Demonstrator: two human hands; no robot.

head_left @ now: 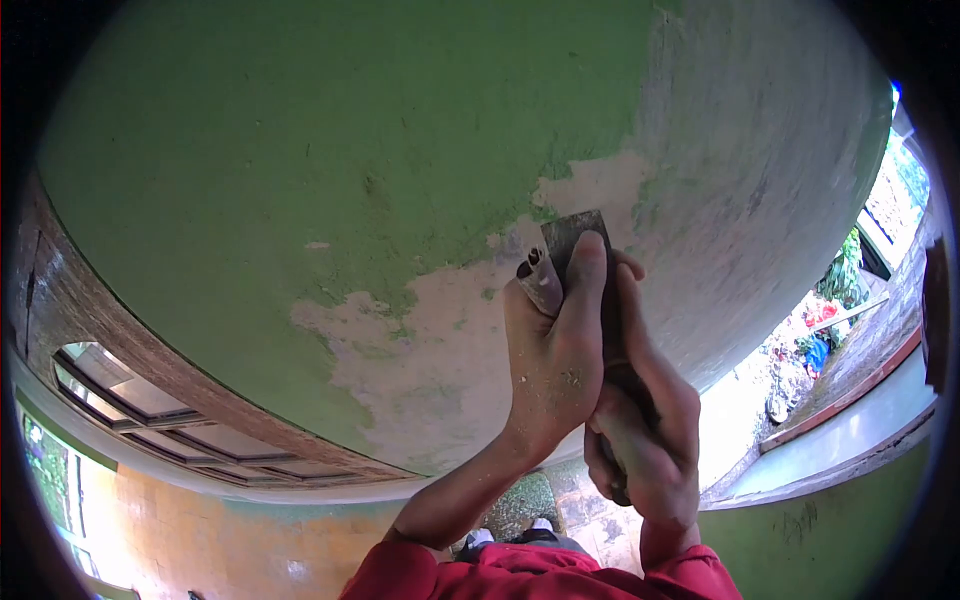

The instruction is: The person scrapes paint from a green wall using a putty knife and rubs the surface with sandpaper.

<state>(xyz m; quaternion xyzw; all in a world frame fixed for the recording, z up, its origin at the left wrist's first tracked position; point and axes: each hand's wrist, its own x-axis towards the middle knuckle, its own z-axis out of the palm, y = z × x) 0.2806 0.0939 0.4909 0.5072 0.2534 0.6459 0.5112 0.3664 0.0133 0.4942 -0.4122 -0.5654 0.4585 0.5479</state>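
Note:
A scraper point(563, 232) with a flat, dark, worn blade has its front edge against the green wall point(300, 150), at the border of a pale patch point(440, 330) where the paint is off. My left hand point(555, 355) is closed on the blade, its thumb lying along the flat face. Beside that thumb a curled, pale roll point(540, 283) sticks out of the same hand. Lower down, my right hand point(650, 440) wraps the handle end, mostly hidden, with a finger stretched along the blade's side. Pale specks dot my left wrist.
A brown wooden frame with panes point(170, 430) runs along the left. To the right, a bright opening shows plants point(845, 275) and a ledge point(850, 440). Below are my feet point(540, 524) on a tiled floor point(600, 510), near an orange surface point(220, 530).

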